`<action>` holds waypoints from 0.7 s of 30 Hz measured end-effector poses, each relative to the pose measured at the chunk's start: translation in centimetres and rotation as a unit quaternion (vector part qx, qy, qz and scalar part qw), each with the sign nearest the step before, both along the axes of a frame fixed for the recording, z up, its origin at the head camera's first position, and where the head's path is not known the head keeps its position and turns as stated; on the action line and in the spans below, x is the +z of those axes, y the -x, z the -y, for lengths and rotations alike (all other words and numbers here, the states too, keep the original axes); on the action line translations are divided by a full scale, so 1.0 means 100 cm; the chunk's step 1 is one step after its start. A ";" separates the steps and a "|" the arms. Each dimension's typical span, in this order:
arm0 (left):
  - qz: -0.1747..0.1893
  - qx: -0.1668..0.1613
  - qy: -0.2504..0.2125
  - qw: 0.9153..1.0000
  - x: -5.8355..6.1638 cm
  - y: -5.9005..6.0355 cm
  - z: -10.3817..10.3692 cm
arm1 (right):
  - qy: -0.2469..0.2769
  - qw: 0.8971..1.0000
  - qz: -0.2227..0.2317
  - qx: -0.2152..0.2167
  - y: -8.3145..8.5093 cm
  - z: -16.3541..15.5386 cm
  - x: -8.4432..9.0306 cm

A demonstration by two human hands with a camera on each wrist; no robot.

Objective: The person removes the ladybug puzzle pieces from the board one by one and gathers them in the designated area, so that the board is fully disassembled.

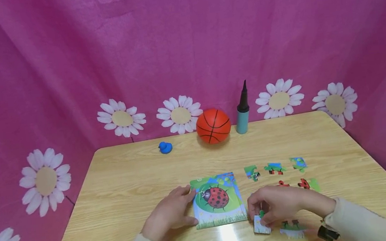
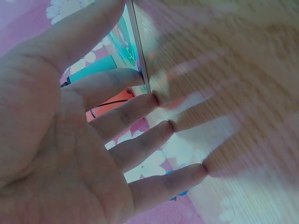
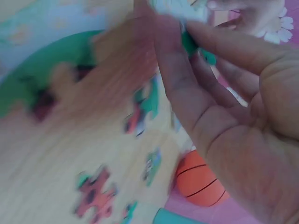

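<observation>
A square ladybug picture board [image 1: 220,203] lies flat on the table. My left hand [image 1: 171,212] rests at its left side, fingers spread and fairly straight, with thumb and fingertips along the edge; the left wrist view shows the board's thin edge [image 2: 140,46] by the index fingertip. Just right of the board, my right hand [image 1: 277,204] pinches a white and green puzzle piece [image 1: 261,225] between thumb and fingers, low over the table. That hand's fingers partly cover the piece. A puzzle piece with grass and dark legs [image 1: 292,229] lies beside it, partly under the wrist.
Loose puzzle pieces lie to the right, including a green one [image 1: 252,172], a blue-topped one [image 1: 298,163] and a red one [image 1: 304,183]. Along the back stand a blue rubber duck [image 1: 165,147], an orange basketball [image 1: 213,126] and a teal pump with black nozzle [image 1: 243,120]. A pink curtain surrounds the table.
</observation>
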State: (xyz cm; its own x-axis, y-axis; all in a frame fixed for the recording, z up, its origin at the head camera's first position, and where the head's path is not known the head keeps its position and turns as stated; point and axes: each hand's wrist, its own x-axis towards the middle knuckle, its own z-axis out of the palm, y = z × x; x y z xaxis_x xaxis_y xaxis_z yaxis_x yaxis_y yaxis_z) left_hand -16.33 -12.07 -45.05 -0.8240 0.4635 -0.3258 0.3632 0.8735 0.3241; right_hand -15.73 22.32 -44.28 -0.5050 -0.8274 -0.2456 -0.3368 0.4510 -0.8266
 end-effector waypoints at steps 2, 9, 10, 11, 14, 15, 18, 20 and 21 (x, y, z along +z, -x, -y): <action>0.002 0.001 -0.002 1.000 0.001 -0.001 0.001 | 0.004 1.000 0.003 0.017 -0.006 -0.005 -0.004; 0.000 0.001 -0.017 1.000 0.004 -0.002 0.005 | -0.019 0.992 -0.117 0.030 -0.018 -0.003 -0.011; 0.000 -0.001 -0.018 1.000 0.004 -0.003 0.005 | -0.023 0.991 -0.129 0.030 -0.018 -0.002 -0.011; -0.001 -0.002 -0.019 1.000 0.004 -0.003 0.005 | -0.026 0.990 -0.139 0.030 -0.018 -0.001 -0.011; 0.000 -0.003 -0.019 1.000 0.004 -0.003 0.005 | -0.029 0.987 -0.153 0.030 -0.019 0.000 -0.011; 0.001 -0.004 -0.019 1.000 0.004 -0.003 0.005 | -0.030 0.986 -0.158 0.029 -0.020 0.000 -0.011; 0.003 -0.004 -0.020 1.000 0.003 -0.004 0.005 | -0.029 0.984 -0.175 0.022 -0.023 -0.001 -0.012; 0.003 -0.004 -0.024 1.000 0.002 -0.003 0.005 | -0.032 0.981 -0.192 0.015 -0.024 -0.001 -0.013; 0.004 -0.004 -0.027 1.000 0.002 -0.003 0.006 | -0.032 0.979 -0.202 0.012 -0.025 0.000 -0.013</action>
State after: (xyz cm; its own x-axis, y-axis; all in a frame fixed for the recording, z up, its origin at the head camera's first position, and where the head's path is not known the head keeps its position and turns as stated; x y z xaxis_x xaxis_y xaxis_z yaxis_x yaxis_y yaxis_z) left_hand -16.03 -12.64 -44.82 -0.8183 0.4865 -0.3061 0.3671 0.8521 0.3731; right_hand -13.22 22.31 -45.63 -0.5530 -0.8292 -0.0817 -0.6408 0.4859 -0.5944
